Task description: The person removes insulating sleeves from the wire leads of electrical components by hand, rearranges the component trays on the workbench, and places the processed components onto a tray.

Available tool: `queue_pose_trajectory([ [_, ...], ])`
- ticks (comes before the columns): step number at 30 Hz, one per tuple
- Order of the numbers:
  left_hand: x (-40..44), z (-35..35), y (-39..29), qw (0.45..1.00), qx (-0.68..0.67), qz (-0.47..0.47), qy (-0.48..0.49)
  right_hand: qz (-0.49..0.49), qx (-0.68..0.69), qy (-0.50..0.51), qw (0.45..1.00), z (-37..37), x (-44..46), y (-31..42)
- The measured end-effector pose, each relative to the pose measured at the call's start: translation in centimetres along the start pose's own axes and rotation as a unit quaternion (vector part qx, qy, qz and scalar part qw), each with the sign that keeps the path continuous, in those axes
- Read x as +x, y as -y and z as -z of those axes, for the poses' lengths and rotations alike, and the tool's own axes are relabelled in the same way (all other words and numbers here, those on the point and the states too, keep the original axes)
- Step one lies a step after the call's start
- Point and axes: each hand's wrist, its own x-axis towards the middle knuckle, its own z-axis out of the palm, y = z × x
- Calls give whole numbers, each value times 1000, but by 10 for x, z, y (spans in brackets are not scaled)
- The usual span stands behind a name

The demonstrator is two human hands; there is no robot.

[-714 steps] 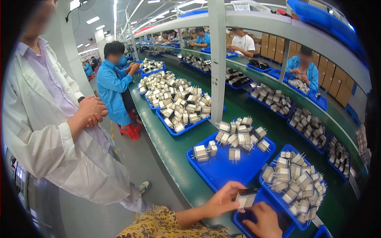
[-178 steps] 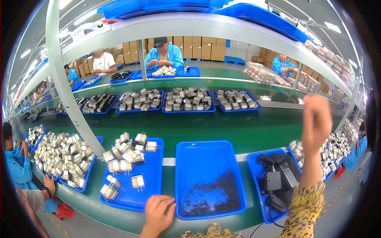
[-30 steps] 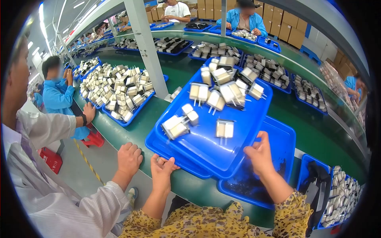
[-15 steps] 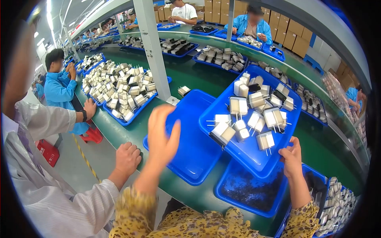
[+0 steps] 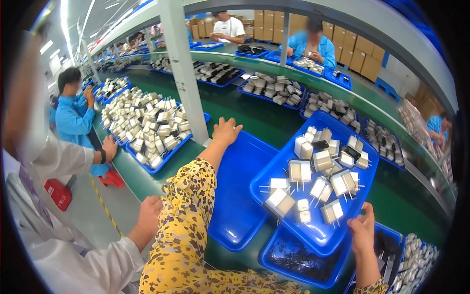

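Loaded blue tray (image 5: 313,236) at ten-to-eleven o'clock from the right hand (image 5: 363,228), thumb and fingers clamping its rim! Left arm stretched toward one o'clock, left hand (image 5: 226,132) by the lower tray's (image 5: 237,215) far corner, fingers part-bent; any grip is hidden.

The right hand (image 5: 362,228) grips the right rim of a blue tray (image 5: 318,234) scattered with white adapters (image 5: 299,171); in view it overlaps a second tray (image 5: 240,215) and a third tray (image 5: 293,275) with dark bits, both on the table (image 5: 152,186). The left hand (image 5: 226,131) reaches over the second tray's far left corner, near a grey post (image 5: 183,73); its fingertips' contact is unclear. A co-worker's hand (image 5: 149,215) rests at the table's near edge.
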Motion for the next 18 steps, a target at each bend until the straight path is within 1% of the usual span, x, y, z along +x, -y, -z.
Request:
queue_pose_trajectory([
  [2, -14, 11, -11, 978, -51, -110, -170, 1, -2, -3, 1000, -5, 1, 2],
  [3, -22, 18, -18, 949, -75, -193, -236, -3, -5, -10, 1000, -9, -1, 2],
  [4, -29, 24, -25, 909, -101, -275, -295, -4, 14, -3, 1000, -13, 0, -2],
  [5, -48, 36, -40, 869, -125, -342, -336, -7, 34, 0, 999, -13, 1, -7],
  [6, -73, 47, -55, 859, -168, -376, -304, -16, 26, 20, 999, -9, 2, -10],
  [8, -123, 61, -74, 850, -206, -445, -191, -17, 27, 49, 998, -8, 5, -16],
  [9, -144, 67, -80, 845, -166, -490, -135, -18, 19, 55, 998, -10, 5, -15],
  [10, -165, 71, -86, 846, -174, -502, -45, -23, 12, 58, 998, -11, 6, -17],
  [11, -177, 66, -86, 846, -154, -511, 5, -28, 6, 62, 998, -13, 5, -18],
  [13, -200, 66, -89, 824, -90, -558, -24, -32, 5, 61, 998, -18, 0, -17],
  [14, -211, 71, -89, 824, -91, -558, -22, -36, 3, 60, 998, -20, -2, -17],
  [16, -232, 82, -89, 792, -199, -577, 2, -49, 3, 65, 997, -19, -5, -19],
  [17, -245, 87, -83, 791, -199, -578, 5, -61, 1, 69, 996, -18, -7, -21],
  [18, -261, 91, -71, 825, -233, -514, -33, -63, 2, 67, 996, -17, -9, -23],
])
